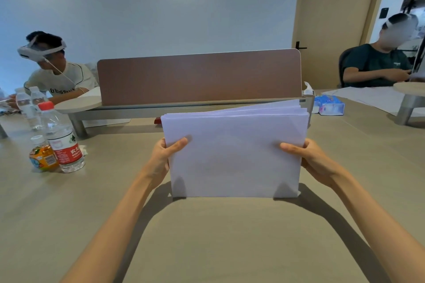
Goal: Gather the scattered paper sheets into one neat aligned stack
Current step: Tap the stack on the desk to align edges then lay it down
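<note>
- Two bare forearms rise from the bottom corners of the frame and converge toward the centre.
- Left hand (166, 153) clamps the left edge of the paper stack (234, 156), thumb across the front sheet, other fingers hidden behind.
- Right hand (309, 159) grips the right edge the same way, thumb pointing inward on the front.
- Stack stands upright at centre frame, its bottom edge resting on the beige table (207, 236); the top edges fan unevenly at the upper right.
- Left of frame: a red-capped water bottle (62, 138) just beside a small orange drink bottle (42, 155).
- Behind the stack, a brown divider panel (197, 76); a blue tissue pack (330, 104) lies at right.
</note>
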`<control>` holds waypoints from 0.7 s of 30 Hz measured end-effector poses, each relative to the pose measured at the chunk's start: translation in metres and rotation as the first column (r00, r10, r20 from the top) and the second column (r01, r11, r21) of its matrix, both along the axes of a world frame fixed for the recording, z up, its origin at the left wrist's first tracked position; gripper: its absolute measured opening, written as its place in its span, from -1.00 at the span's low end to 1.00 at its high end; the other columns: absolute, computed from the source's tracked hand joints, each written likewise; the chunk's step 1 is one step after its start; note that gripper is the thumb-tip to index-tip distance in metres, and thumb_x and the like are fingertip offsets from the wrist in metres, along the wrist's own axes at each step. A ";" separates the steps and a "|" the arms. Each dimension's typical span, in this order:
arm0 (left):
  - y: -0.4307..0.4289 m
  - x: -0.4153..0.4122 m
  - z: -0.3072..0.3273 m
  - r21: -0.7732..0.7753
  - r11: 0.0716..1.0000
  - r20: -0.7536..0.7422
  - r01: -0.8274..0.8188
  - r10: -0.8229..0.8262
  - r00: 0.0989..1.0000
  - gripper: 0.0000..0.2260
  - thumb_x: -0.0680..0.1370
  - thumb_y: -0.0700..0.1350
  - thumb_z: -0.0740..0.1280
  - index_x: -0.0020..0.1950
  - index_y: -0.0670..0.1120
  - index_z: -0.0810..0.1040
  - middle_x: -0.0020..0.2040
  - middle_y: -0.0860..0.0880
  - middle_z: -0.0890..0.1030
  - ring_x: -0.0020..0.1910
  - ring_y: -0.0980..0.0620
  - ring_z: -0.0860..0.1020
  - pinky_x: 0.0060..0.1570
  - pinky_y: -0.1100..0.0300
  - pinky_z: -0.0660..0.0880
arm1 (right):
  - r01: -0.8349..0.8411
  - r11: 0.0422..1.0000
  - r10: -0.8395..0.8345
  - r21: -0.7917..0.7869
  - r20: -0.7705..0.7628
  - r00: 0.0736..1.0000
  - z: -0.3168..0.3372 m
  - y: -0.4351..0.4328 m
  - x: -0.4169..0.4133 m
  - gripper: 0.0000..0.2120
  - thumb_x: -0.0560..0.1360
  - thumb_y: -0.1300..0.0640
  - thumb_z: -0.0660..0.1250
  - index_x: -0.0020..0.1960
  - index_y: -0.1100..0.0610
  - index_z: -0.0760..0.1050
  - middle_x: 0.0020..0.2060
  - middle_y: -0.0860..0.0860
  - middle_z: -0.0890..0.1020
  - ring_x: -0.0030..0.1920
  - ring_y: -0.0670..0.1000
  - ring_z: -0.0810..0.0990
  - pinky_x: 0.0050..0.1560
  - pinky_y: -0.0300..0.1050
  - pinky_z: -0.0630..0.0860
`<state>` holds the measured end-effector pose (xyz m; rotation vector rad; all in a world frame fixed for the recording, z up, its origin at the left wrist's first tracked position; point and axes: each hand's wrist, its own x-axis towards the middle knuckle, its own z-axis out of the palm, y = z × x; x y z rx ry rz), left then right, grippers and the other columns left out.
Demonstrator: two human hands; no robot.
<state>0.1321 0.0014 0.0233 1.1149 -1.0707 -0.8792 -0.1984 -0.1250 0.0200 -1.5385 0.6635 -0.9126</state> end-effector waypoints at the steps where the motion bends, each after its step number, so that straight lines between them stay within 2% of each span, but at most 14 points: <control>1: -0.001 0.000 0.002 -0.026 1.000 -0.019 -0.004 0.004 1.000 -0.22 0.08 0.24 0.61 0.17 -0.11 0.54 -0.01 -0.07 0.66 -0.04 -0.04 0.64 -0.09 0.07 0.62 | -0.006 1.000 0.006 0.001 0.004 1.000 0.001 -0.001 0.002 -0.14 -0.05 -0.24 0.63 0.17 0.04 0.50 -0.03 0.02 0.69 -0.03 0.02 0.69 -0.15 -0.15 0.62; 3: -0.002 -0.001 0.006 -0.073 0.997 -0.031 -0.004 0.002 1.000 -0.22 0.14 0.23 0.59 0.25 -0.10 0.51 0.03 -0.05 0.67 -0.04 -0.01 0.66 -0.13 0.14 0.61 | -0.018 1.000 0.018 0.009 0.018 1.000 0.005 -0.001 0.005 -0.24 0.04 -0.15 0.62 0.18 0.01 0.48 -0.01 0.05 0.68 -0.04 0.03 0.69 -0.15 -0.13 0.63; 5: -0.002 -0.006 0.009 -0.078 0.997 0.013 0.006 -0.005 1.000 -0.20 0.17 0.22 0.58 0.30 -0.09 0.48 0.06 -0.05 0.67 -0.02 -0.01 0.66 -0.14 0.16 0.60 | -0.022 0.999 0.021 0.027 0.048 0.999 0.006 -0.002 0.007 -0.38 0.17 -0.06 0.54 0.18 0.00 0.47 0.02 0.10 0.66 -0.05 0.03 0.69 -0.16 -0.12 0.63; 6: -0.003 -0.007 0.009 -0.076 0.997 0.038 0.005 -0.002 0.999 -0.21 0.19 0.21 0.58 0.31 -0.09 0.46 0.07 -0.06 0.66 0.00 -0.03 0.66 -0.14 0.16 0.60 | -0.022 0.999 0.020 0.032 0.063 0.998 0.006 -0.002 0.007 -0.39 0.17 -0.06 0.53 0.18 0.01 0.49 0.02 0.10 0.67 -0.06 0.03 0.69 -0.17 -0.12 0.63; 10: -0.005 -0.004 0.011 -0.133 0.990 0.090 -0.050 0.062 0.994 -0.43 0.40 0.03 0.45 0.35 -0.12 0.42 0.13 -0.08 0.64 0.02 -0.01 0.65 -0.12 0.20 0.59 | -0.026 0.999 0.023 0.041 0.062 0.998 0.004 -0.002 0.006 -0.21 -0.01 -0.19 0.62 0.16 -0.01 0.49 -0.05 0.04 0.69 -0.08 0.02 0.69 -0.18 -0.11 0.63; 14: -0.007 -0.012 0.007 -0.098 0.994 0.147 -0.048 0.062 0.987 -0.55 0.52 -0.07 0.39 0.37 -0.11 0.39 0.18 -0.11 0.62 0.07 -0.04 0.64 -0.02 0.10 0.62 | 0.012 1.000 -0.012 -0.001 0.061 0.998 0.004 0.002 0.009 -0.41 0.23 -0.01 0.56 0.22 -0.01 0.48 0.01 0.03 0.67 0.02 0.07 0.66 -0.13 -0.09 0.64; 17: -0.005 -0.020 0.018 -0.166 0.980 0.158 -0.110 0.137 0.978 -0.64 0.58 -0.10 0.30 0.37 -0.13 0.39 0.17 -0.08 0.62 0.05 0.01 0.65 -0.06 0.17 0.62 | 0.080 0.994 -0.071 -0.069 0.121 0.990 0.014 0.005 0.013 -0.63 0.39 0.13 0.47 0.17 -0.02 0.52 0.02 0.01 0.67 0.03 0.06 0.66 -0.07 -0.02 0.65; 21: -0.006 -0.021 0.026 -0.231 0.963 0.093 -0.139 0.164 0.982 -0.63 0.55 -0.13 0.36 0.33 -0.16 0.43 0.15 -0.08 0.64 0.04 -0.03 0.65 -0.07 0.15 0.61 | 0.140 0.988 -0.125 -0.070 0.185 0.975 0.019 0.005 0.010 -0.61 0.42 0.18 0.46 0.24 0.11 0.52 0.08 0.06 0.67 0.03 0.08 0.67 0.00 0.02 0.63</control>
